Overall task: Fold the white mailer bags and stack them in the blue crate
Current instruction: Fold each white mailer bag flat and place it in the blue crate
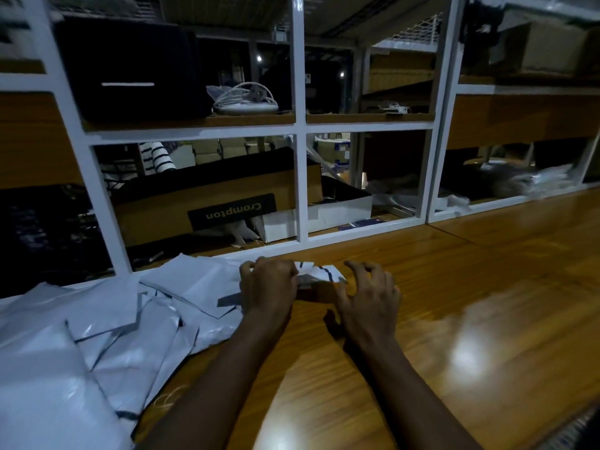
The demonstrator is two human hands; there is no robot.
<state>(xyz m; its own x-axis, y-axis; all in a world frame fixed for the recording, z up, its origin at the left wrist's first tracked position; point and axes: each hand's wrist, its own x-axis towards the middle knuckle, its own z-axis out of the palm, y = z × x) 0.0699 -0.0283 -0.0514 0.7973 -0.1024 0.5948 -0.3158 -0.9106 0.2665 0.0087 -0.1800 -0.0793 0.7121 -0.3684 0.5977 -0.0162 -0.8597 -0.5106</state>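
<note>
Folding step, I judge: left hand [269,284] grips a small folded mailer bag [319,275] near the far edge of the desk [454,287], right hand [370,295] half-open and empty beside it; next, press crease, then find the unseen blue crate.

Glossy wooden table [454,319] bears a loose pile of white mailer bags [113,336] at left.

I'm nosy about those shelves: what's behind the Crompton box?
Behind the Crompton box, striped fabric and pale cartons show. Anything lower down, or inside the box, is hidden by its front wall.
</note>
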